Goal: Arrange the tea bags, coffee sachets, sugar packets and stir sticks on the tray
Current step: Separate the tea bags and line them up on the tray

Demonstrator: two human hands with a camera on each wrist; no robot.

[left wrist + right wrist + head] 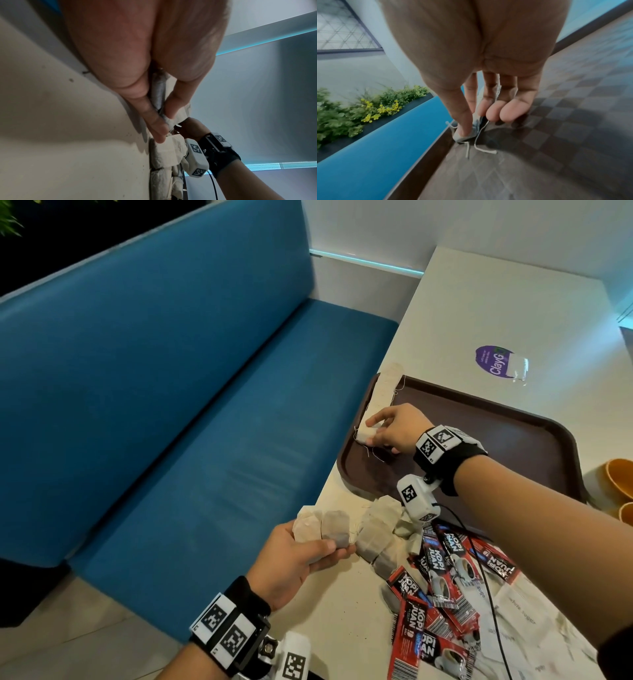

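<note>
Tea bag (pixel 367 433) | pale, crumpled, strings loose | pinched by right hand (pixel 394 428)

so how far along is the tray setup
Early. Done: a row of tea bags along the tray's left rim. In hand: right hand setting down another tea bag; left hand holding spare bags. Left: coffee sachets and sugar packets on the table; no stir sticks visible.

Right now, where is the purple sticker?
In the head view, the purple sticker lies on the white table, beyond the brown tray and toward its right.
</note>
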